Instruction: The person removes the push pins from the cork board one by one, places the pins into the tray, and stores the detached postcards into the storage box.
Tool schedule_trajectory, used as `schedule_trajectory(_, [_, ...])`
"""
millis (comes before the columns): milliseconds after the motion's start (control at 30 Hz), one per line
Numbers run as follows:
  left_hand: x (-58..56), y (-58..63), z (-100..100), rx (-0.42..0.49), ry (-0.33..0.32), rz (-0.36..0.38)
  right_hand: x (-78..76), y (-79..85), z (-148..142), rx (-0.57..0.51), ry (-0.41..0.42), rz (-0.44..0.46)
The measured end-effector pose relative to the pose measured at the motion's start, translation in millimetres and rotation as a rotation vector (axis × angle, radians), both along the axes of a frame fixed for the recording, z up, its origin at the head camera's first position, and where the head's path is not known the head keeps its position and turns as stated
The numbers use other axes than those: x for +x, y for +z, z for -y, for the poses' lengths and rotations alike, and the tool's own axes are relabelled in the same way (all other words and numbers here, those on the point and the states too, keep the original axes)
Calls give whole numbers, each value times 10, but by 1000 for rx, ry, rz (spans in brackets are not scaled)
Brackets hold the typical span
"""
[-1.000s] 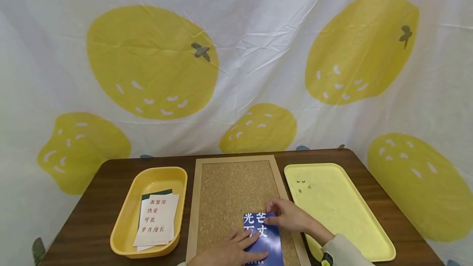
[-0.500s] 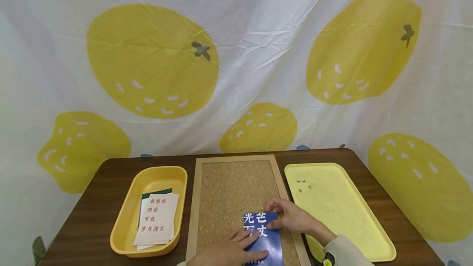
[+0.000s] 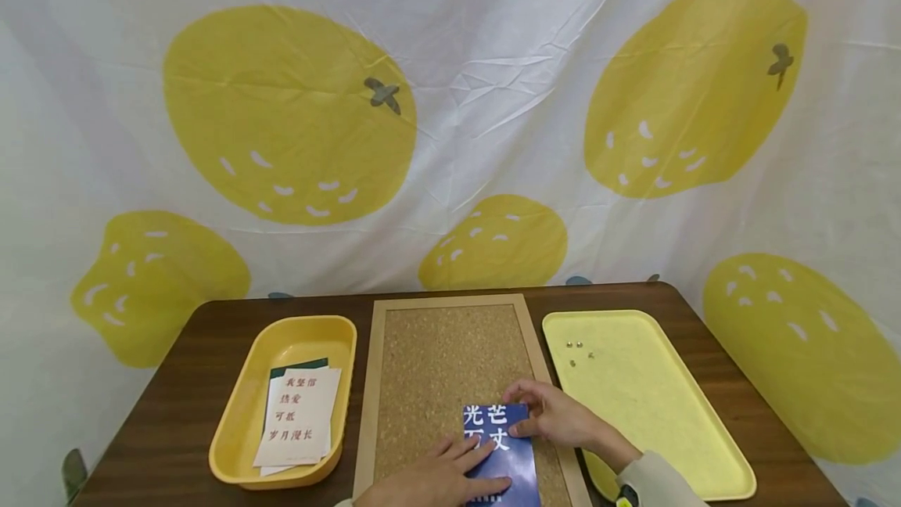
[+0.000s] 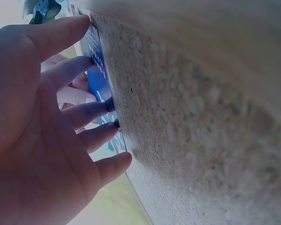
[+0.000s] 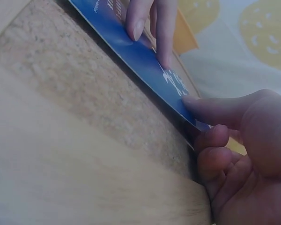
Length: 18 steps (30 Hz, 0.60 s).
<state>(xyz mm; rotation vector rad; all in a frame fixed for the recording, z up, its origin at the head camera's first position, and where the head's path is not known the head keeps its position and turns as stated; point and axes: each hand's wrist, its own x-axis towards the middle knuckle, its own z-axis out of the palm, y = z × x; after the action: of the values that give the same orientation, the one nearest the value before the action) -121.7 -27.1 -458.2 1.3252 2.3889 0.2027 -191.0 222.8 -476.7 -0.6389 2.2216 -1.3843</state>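
A blue card (image 3: pixel 519 462) with white characters lies on the wood-framed corkboard (image 3: pixel 429 366), toward its near right part. My left hand (image 3: pixel 431 479) rests on the card with fingers spread. In the left wrist view those straight fingertips (image 4: pixel 113 161) press along the card and the cork. My right hand (image 3: pixel 559 418) is at the card's upper right corner. The right wrist view shows its thumb on the card's face and the curled fingers at the edge, pinching the corner. Whether anything small is hidden between those fingers, I cannot tell.
Left of the board stands a yellow-orange basin (image 3: pixel 224 444) holding several cards, the top one white (image 3: pixel 299 417) with red writing. To the right lies a pale yellow tray (image 3: pixel 655 397) with several small metallic pieces (image 3: pixel 573 345). A lemon-print curtain (image 3: pixel 450 139) hangs behind the brown table (image 3: pixel 158 405).
My right thumb has slid slightly down and right at the card's corner, and the index finger has shifted a little. My left hand and the card stay in place.
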Motion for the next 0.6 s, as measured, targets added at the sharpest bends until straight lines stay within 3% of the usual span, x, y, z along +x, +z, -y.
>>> schedule_trajectory(167, [3,16,9,1,-8,-9,-1,-5,1,10,50,-66])
schedule_trajectory(600, [21,46,23,22,-16,9,11,-12,-5,34,43,-58])
